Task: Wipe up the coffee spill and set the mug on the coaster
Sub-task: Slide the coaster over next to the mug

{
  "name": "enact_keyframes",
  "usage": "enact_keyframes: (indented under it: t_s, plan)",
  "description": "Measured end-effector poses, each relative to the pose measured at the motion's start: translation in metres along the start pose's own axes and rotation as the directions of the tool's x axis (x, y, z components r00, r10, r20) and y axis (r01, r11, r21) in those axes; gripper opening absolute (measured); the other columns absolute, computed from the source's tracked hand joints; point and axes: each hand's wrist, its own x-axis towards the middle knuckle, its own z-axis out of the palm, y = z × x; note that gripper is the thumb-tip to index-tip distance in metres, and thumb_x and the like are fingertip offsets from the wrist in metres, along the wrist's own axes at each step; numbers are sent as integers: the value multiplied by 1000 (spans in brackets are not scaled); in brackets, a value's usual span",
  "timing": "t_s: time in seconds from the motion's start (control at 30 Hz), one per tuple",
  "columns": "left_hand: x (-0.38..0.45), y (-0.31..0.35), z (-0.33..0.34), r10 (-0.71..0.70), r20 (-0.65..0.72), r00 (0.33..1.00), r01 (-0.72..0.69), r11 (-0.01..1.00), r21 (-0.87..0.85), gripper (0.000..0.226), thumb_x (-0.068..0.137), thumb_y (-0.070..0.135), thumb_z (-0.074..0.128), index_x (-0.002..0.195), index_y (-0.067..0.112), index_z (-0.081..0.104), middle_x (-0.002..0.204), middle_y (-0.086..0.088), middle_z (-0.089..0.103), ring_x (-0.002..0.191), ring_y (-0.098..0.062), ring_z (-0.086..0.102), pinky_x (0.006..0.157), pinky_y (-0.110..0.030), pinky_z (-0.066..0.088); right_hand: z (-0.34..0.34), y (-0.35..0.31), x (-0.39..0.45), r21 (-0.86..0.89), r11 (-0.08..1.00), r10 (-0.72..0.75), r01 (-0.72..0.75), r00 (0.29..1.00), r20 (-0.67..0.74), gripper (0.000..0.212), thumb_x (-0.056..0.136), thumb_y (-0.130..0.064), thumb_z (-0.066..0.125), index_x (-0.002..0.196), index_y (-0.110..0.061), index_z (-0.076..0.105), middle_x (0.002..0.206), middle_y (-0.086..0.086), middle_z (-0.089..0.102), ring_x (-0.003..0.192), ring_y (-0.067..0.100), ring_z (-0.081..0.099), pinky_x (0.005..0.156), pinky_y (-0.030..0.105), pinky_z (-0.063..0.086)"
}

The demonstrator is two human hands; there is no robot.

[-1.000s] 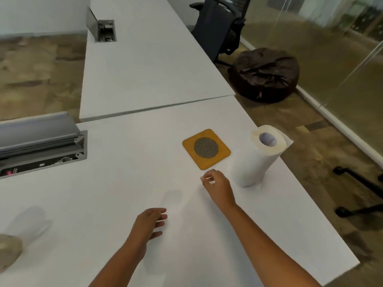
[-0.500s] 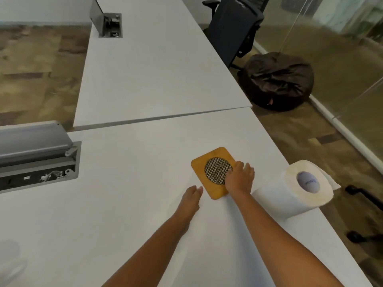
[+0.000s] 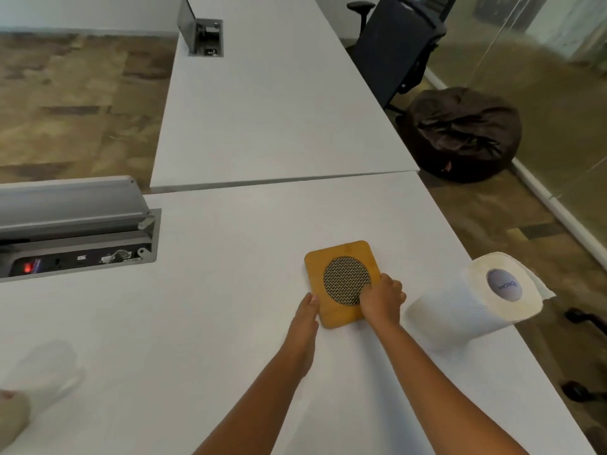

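Observation:
A square wooden coaster [image 3: 340, 252] with a round metal-mesh centre lies flat on the white table [image 3: 213, 307], right of the middle. My right hand [image 3: 382, 300] rests on its near right corner, fingers curled over the edge. The flat fingertips of my left hand [image 3: 307, 311] touch the coaster's near left edge. A white paper towel roll [image 3: 460, 310] stands just right of my right hand, near the table's right edge. No mug or coffee spill is visible. A blurred beige object [image 3: 10, 418] at the bottom left edge cannot be identified.
An open grey cable box [image 3: 78, 231] with sockets is set into the table at the left. A second white table [image 3: 262, 93] adjoins at the back. Off the right edge are a dark office chair [image 3: 400, 44] and a brown beanbag [image 3: 463, 133].
Both hands moved forward from the bare table to the coaster. My right hand settled on its near right corner and my left fingertips reached its near left edge.

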Motion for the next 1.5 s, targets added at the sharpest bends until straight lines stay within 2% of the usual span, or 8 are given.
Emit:
enact_keyframes:
  t_s: [0.23, 0.33, 0.43, 0.73, 0.83, 1.1, 1.27, 1.5]
  plan:
    - [-71, -3, -70, 89, -53, 995, -89, 996, -2, 40, 98, 32, 35, 134, 17, 43, 134, 3, 51, 127, -9, 44, 110, -33, 31, 23, -9, -105, 27, 998, -54, 51, 988, 146, 34, 87, -11, 44, 120, -2, 47, 126, 19, 44, 115, 38, 41, 94, 40, 39]
    - [-95, -2, -101, 144, -82, 986, -142, 989, 30, 19, 97, 21, 39, 87, 29, 54, 86, 22, 66, 78, 15, 61, 75, -17, 43, 38, -18, -146, 49, 996, -86, 78, 978, 191, 34, 87, -11, 45, 120, -3, 46, 125, 18, 45, 115, 38, 42, 92, 38, 39]
    - [-119, -3, -131, 158, -138, 978, -155, 987, 29, 24, 96, 20, 40, 75, 31, 45, 68, 22, 63, 60, 17, 57, 61, -10, 42, 52, -26, -182, 62, 992, -125, 114, 967, 222, 35, 87, -11, 45, 122, -5, 46, 125, 17, 45, 115, 37, 42, 93, 37, 39]
    - [-155, -18, -201, 144, -180, 973, -154, 987, -43, 26, 96, 28, 38, 114, 20, 55, 114, 10, 64, 117, -12, 49, 93, -21, 43, 84, -45, -245, 17, 965, -252, 260, 915, 314, 38, 88, -13, 46, 125, -7, 42, 129, 14, 43, 119, 32, 39, 92, 32, 35]
    - [-157, -20, -216, 130, -189, 973, -144, 988, -59, 49, 96, 31, 39, 140, 9, 34, 144, -3, 41, 136, -19, 31, 115, -37, 22, 91, -52, -254, -20, 958, -265, 288, 905, 332, 38, 89, -14, 45, 126, -6, 41, 131, 13, 41, 122, 31, 37, 93, 31, 35]
    - [-157, -15, -234, 108, -173, 979, -116, 992, -41, 34, 95, 37, 39, 122, 22, 52, 130, 5, 54, 123, -13, 45, 98, -28, 31, 100, -60, -265, -117, 942, -253, 314, 895, 368, 37, 91, -15, 45, 127, -5, 40, 131, 14, 42, 121, 32, 39, 97, 32, 36]
    - [-157, -18, -240, 42, -173, 984, -48, 998, -32, 50, 94, 46, 38, 137, 20, 40, 139, 1, 46, 130, -16, 39, 113, -35, 24, 104, -61, -269, -138, 940, -244, 313, 895, 373, 36, 91, -13, 44, 126, -5, 41, 130, 13, 44, 120, 31, 40, 96, 31, 36]
    - [-154, -21, -241, 44, -192, 980, -55, 997, -57, 55, 94, 44, 40, 140, 16, 34, 142, -2, 43, 131, -17, 39, 114, -36, 26, 108, -60, -271, -145, 939, -243, 313, 899, 365, 37, 90, -13, 45, 126, -4, 41, 130, 16, 43, 119, 33, 39, 98, 35, 35]
